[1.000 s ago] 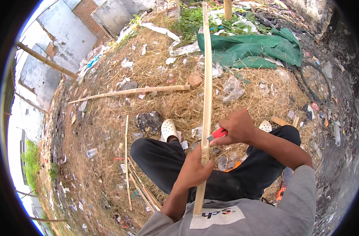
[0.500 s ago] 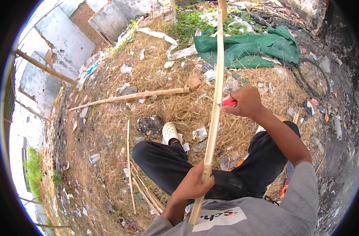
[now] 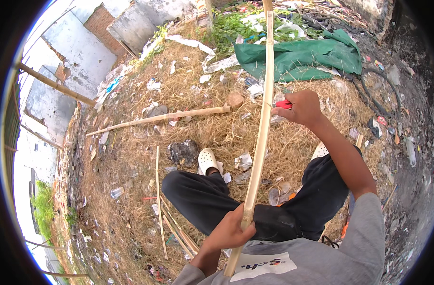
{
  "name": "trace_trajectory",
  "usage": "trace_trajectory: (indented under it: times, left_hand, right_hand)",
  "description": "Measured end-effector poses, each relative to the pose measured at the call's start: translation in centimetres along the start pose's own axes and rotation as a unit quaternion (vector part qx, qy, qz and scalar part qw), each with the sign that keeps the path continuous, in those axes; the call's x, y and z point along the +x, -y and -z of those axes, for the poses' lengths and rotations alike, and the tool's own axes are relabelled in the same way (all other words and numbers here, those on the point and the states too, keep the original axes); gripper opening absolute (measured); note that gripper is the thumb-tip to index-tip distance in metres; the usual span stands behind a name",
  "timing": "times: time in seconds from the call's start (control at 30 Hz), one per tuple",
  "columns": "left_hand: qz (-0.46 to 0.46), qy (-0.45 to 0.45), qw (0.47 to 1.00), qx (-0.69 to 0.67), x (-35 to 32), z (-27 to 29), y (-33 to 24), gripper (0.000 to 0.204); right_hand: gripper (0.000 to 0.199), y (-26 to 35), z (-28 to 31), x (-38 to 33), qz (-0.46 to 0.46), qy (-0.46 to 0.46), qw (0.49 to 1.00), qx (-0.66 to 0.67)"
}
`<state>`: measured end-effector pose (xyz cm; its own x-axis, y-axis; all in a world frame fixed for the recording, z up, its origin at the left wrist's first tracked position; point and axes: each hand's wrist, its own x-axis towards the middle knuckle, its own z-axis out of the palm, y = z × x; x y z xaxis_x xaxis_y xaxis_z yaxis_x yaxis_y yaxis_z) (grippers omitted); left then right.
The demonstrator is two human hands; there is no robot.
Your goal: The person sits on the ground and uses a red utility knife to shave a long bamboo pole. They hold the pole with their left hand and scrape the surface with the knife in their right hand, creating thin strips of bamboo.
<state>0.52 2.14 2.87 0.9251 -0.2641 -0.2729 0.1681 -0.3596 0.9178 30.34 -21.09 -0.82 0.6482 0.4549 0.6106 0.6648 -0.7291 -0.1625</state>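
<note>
A long split bamboo strip (image 3: 257,166), pale on its hollow inner face, runs from my torso up and away between my knees. Near its lower end my left hand (image 3: 230,228) is wrapped round it, just above my lap. My right hand (image 3: 300,108) is closed round a red-handled knife (image 3: 283,104) farther up, its small blade at the right edge of the strip. Most of the handle is hidden in my fingers. The strip's far end reaches past the green sheet.
A bamboo pole (image 3: 160,116) lies on the dry grass to the left. Thin bamboo strips (image 3: 161,204) lie beside my left leg, near a dark rock (image 3: 183,153). A crumpled green tarp (image 3: 316,57) is spread ahead, with black hose (image 3: 385,83) to its right. Litter dots the ground.
My right hand with the knife has moved up along the bamboo strip, slightly to the right. The strip's far end has shifted a little right, while my left hand keeps its hold.
</note>
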Motion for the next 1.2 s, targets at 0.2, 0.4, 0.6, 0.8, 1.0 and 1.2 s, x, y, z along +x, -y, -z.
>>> trace_trajectory:
  times: [0.2,0.4,0.6,0.8,1.0,1.2]
  left_hand:
    - [-0.012,0.039,0.999,-0.014,-1.3,-0.9,0.8,0.038]
    - [-0.010,0.053,0.998,0.017,-1.6,-1.1,0.7,0.025]
    - [0.030,-0.030,0.999,-0.031,2.3,-1.3,0.9,0.020]
    - [0.031,-0.098,0.992,-0.069,5.6,-0.1,-0.9,0.023]
    - [0.021,-0.132,0.990,-0.055,6.8,-0.5,-1.5,0.031]
    - [-0.034,-0.152,0.988,0.017,7.3,-0.8,-0.6,0.026]
  right_hand:
    - [0.074,-4.8,0.6,2.0,-0.220,0.041,0.974,-0.036]
    - [0.081,-8.3,2.3,0.9,-0.309,0.030,0.950,0.041]
    - [0.063,3.2,3.6,-2.5,-0.111,0.117,0.980,0.119]
    - [0.064,8.9,3.5,-4.7,0.069,0.159,0.969,0.178]
    - [0.064,9.1,2.3,-5.3,0.089,0.143,0.972,0.166]
    - [0.066,8.0,1.7,-5.0,0.118,0.093,0.981,0.122]
